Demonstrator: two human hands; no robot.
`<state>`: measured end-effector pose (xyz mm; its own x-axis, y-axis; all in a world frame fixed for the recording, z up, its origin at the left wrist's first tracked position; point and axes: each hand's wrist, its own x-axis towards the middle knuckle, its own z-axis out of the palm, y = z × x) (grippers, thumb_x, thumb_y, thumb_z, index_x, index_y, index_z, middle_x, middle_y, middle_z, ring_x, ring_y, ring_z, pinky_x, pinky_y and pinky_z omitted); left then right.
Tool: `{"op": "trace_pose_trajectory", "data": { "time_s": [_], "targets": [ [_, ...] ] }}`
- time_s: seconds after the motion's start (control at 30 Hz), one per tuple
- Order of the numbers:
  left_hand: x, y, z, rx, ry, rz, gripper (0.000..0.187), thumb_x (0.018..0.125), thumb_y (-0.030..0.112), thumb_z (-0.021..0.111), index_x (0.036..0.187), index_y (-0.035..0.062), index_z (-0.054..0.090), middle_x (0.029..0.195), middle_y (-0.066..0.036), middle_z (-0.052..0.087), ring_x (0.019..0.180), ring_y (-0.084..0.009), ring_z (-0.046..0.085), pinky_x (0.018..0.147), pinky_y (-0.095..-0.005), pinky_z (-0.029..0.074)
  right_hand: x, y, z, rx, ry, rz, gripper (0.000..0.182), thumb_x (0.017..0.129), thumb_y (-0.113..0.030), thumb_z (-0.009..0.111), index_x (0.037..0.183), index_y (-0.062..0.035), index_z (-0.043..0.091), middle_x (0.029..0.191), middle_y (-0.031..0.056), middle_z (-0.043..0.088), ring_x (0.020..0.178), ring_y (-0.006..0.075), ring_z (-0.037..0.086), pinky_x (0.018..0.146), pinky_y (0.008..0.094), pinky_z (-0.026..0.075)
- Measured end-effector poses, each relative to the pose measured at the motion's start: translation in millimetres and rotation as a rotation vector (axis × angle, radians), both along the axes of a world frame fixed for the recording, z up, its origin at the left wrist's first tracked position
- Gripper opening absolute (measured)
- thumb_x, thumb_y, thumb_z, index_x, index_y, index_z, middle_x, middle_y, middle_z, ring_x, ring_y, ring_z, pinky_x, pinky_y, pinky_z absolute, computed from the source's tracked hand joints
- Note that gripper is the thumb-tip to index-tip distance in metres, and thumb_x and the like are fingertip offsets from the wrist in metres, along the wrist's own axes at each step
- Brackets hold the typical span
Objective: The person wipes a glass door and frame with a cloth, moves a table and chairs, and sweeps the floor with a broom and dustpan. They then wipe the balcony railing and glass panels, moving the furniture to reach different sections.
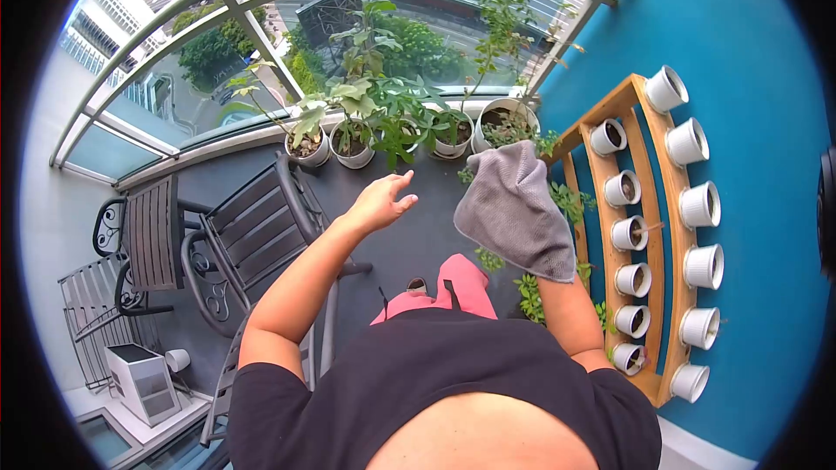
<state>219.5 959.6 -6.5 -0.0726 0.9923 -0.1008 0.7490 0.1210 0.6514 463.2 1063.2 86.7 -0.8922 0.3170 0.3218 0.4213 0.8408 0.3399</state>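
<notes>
Gray cloth (518, 209): right of centre in the frame, draped over the right hand, near the wooden shelf (651, 252). Right hand hidden beneath it; opening cannot be determined. Left hand (383, 200): frame centre, empty, partly open, fingers apart.

My right hand is under a grey cloth (520, 207), draped over it. Left hand (380, 202) bare, fingers apart, near the potted plants (353, 144). Wooden rack (655, 135) of white pots, right, by blue wall (749, 122).
</notes>
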Motion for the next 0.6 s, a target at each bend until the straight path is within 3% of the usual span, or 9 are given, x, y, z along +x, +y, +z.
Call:
{"op": "trace_pose_trajectory", "data": {
  "time_s": [0.07,0.1,0.17,0.2,0.3,0.37,0.47,0.5,0.6],
  "targets": [
    [-22.2,48.1,-16.1,-0.023,0.017,0.009,0.051,0.083,0.027,0.059,0.126,0.0029,0.047,0.116,-0.018,0.055,0.112,-0.0332,0.050,0.095,-0.0394,0.040,-36.6,48.9,-6.7,0.027,0.069,-0.058,0.036,0.073,-0.010,0.054,0.108,-0.0038,0.049,0.107,0.0127,0.047,0.100,0.0336,0.050,0.082,0.0404,0.044],
    [-33.6,74.9,-25.7,-0.013,0.166,0.003,0.051,0.083,0.027,0.060,0.126,0.0037,0.047,0.119,-0.017,0.052,0.115,-0.0337,0.047,0.096,-0.0412,0.038,-56.9,75.6,-15.9,0.369,-0.184,-0.217,0.035,0.072,-0.009,0.055,0.106,-0.0040,0.050,0.104,0.0116,0.048,0.096,0.0315,0.051,0.081,0.0395,0.044],
    [-57.2,130.2,-45.0,0.009,0.357,0.042,0.051,0.080,0.025,0.061,0.126,0.0056,0.048,0.127,-0.017,0.046,0.121,-0.0349,0.040,0.099,-0.0440,0.035,-98.9,130.1,-35.9,0.716,-0.421,-0.340,0.034,0.072,-0.008,0.055,0.105,-0.0042,0.052,0.100,0.0105,0.050,0.091,0.0293,0.051,0.081,0.0386,0.044],
    [-72.2,160.5,-54.1,0.026,0.400,0.098,0.051,0.079,0.023,0.063,0.125,0.0067,0.049,0.131,-0.018,0.042,0.124,-0.0356,0.037,0.100,-0.0449,0.034,-122.6,160.1,-45.5,0.733,-0.480,-0.404,0.028,0.077,-0.008,0.053,0.105,-0.0046,0.052,0.098,0.0081,0.050,0.089,0.0250,0.051,0.080,0.0356,0.043],
    [-141.0,249.5,-101.3,0.374,0.121,0.527,0.073,0.074,0.016,0.066,0.138,0.0110,0.031,0.136,-0.022,0.032,0.125,-0.0376,0.034,0.102,-0.0460,0.031,-206.0,255.2,-87.6,0.772,-0.637,-0.622,0.016,0.092,-0.008,0.046,0.105,-0.0056,0.055,0.091,0.0010,0.052,0.084,0.0118,0.049,0.079,0.0267,0.042],
    [-192.9,299.2,-129.3,0.627,0.012,0.794,0.098,0.070,0.017,0.070,0.144,0.0129,0.006,0.138,-0.022,0.027,0.125,-0.0409,0.031,0.101,-0.0487,0.029,-257.0,316.6,-120.5,0.766,-0.656,-0.706,0.017,0.090,-0.011,0.047,0.104,-0.0065,0.056,0.092,0.0031,0.052,0.087,0.0146,0.049,0.082,0.0293,0.041],
    [-238.3,337.9,-165.5,0.480,0.295,1.125,0.106,0.068,0.022,0.073,0.144,0.0126,-0.001,0.138,-0.023,0.026,0.126,-0.0406,0.030,0.100,-0.0487,0.030,-321.0,391.8,-169.0,0.660,-0.425,-0.727,0.020,0.088,-0.016,0.049,0.104,-0.0080,0.057,0.094,0.0062,0.054,0.092,0.0189,0.048,0.085,0.0330,0.039],
    [-247.0,345.2,-172.8,0.424,0.350,1.209,0.113,0.066,0.026,0.075,0.144,0.0145,-0.006,0.139,-0.018,0.028,0.127,-0.0398,0.028,0.097,-0.0491,0.031,-338.7,411.6,-185.0,0.566,-0.267,-0.695,0.020,0.087,-0.018,0.050,0.104,-0.0085,0.057,0.094,0.0072,0.054,0.094,0.0203,0.047,0.086,0.0343,0.038],
    [-285.4,348.1,-203.3,0.286,0.245,1.254,0.112,0.066,0.027,0.074,0.144,0.0154,-0.005,0.133,-0.011,0.040,0.126,-0.0353,0.033,0.094,-0.0486,0.033,-390.2,446.3,-221.4,0.206,0.289,-0.409,0.024,0.085,-0.023,0.051,0.103,-0.0099,0.059,0.096,0.0103,0.056,0.099,0.0245,0.047,0.089,0.0381,0.036]
  ]
}}
